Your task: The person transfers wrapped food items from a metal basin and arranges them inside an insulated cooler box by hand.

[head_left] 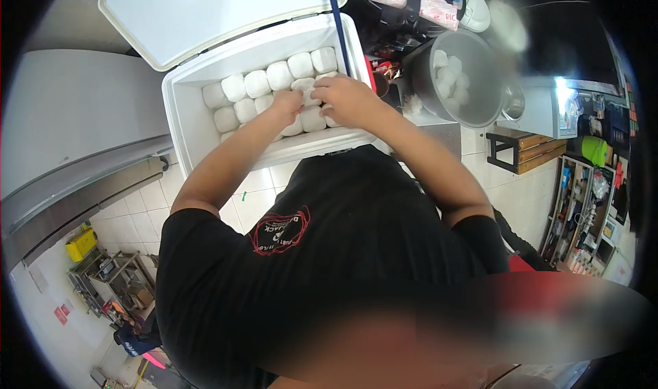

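Note:
A white cooler box (179,125) stands in front of me with its lid (219,12) tipped back. Inside it, rows of white, rounded, block-like bundles (257,84) lie side by side; their contents cannot be made out. My left hand (286,106) has its fingers curled together against one bundle in the middle rows. From the other side, my right hand (347,101) curls its fingers over the same white bundle (310,97), thumb towards the near row. Both hands partly cover that bundle and its neighbours.
At right, a large grey pot (483,80) holds more white rounded bundles (450,77). A blue strap (338,29) crosses the cooler's right end. A wooden bench (531,149) and a loaded shelf (579,211) stand farther right. A large grey appliance (89,115) is at left; another person (133,337) is lower left.

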Demonstrator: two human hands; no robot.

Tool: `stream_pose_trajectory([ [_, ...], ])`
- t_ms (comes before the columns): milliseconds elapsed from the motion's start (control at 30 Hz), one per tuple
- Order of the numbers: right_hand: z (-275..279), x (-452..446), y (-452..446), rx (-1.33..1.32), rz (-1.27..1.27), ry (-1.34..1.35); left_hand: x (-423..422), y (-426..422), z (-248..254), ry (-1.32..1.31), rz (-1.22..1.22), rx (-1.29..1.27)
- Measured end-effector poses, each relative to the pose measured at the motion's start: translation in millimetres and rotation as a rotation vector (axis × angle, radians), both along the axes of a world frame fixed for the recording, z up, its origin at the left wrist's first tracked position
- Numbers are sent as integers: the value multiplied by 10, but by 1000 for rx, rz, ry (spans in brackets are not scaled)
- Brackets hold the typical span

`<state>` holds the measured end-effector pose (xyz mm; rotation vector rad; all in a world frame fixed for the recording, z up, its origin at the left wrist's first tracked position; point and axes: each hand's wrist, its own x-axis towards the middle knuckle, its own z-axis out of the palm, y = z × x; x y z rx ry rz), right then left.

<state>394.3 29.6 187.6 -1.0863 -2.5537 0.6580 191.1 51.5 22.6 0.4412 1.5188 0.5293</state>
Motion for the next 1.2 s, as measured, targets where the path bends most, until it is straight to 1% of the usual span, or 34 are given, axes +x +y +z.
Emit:
stream_pose_trajectory([
  [33,231,147,-82,2,-6,3,27,26,-33,90,-61,-11],
  [67,461,322,-163,-95,-31,187,50,26,-82,93,-67,-11],
  [100,576,511,-218,-190,-57,373,56,27,-138,274,-222,34],
  [133,589,730,-260,-189,-69,376,60,34,-202,454,-384,80],
  [167,598,988,-296,-180,-156,444,35,11,-283,691,-646,202],
  [200,610,1271,-327,-163,-256,507,31,-53,-268,821,-776,321],
  [233,527,1572,-358,-234,-411,565,27,-112,-260,972,-892,440],
  [267,349,1896,-392,-301,-572,625,-145,-88,-515,959,-921,486],
  [300,85,2229,-403,-405,-795,713,-312,-66,-768,946,-950,532],
  [333,-69,2550,-383,-418,-1000,672,-476,-46,-1016,932,-978,578],
  [400,-415,3130,-252,-328,-1254,599,-182,-21,-590,748,-714,342],
  [433,-612,3377,-158,-325,-1275,609,198,-18,8,574,-364,110],
  [467,-816,3583,-51,-355,-1273,577,252,9,-24,582,-381,115],
  [533,-1035,3869,241,-393,-1271,562,210,86,-305,447,-248,5],
  [567,-1104,3893,417,-612,-1365,468,232,126,-342,382,-176,-52],
  [600,-1184,3906,590,-838,-1443,363,246,152,-382,399,-179,-57],
  [633,-1500,3946,765,-852,-1439,373,292,183,-392,372,-232,-45],
  [667,-2075,3971,903,-952,-1459,323,353,175,-366,360,-279,-49],
  [700,-2225,3912,982,-995,-1465,293,380,174,-352,329,-325,-40],
  [733,-2370,3850,1061,-1038,-1470,262,381,180,-331,338,-317,-47],
  [767,-2359,3737,1104,-1029,-1678,120,444,200,-186,483,-198,-100],
  [800,-2325,3655,1137,-1004,-1881,-33,496,153,-27,538,-145,-155],
  [833,-2331,3600,1153,-1010,-1868,-35,654,116,268,591,-87,-210],
  [867,-2339,3539,1144,-943,-1864,-75,818,79,571,642,-26,-263],
  [900,-2342,3492,1128,-874,-1857,-115,746,7,636,556,-1,-213],
  [933,-2377,3450,1102,-875,-1844,-119,694,-66,704,469,24,-160],
  [1000,-2533,3370,1055,-711,-1764,-329,718,-218,921,456,92,-138],
  [1033,-2552,3380,1015,-666,-1723,-375,764,-288,1064,486,117,-122],
  [1067,-2553,3401,1035,-665,-1710,-381,776,-379,1148,515,140,-111],
  [1100,-2523,3420,1049,-701,-1681,-390,677,-486,1105,510,202,-81],
  [1133,-2491,3435,1052,-733,-1652,-400,608,-578,1099,507,213,-88],
  [1200,-2530,3463,1074,-740,-1650,-392,485,-719,1053,436,355,45],
])
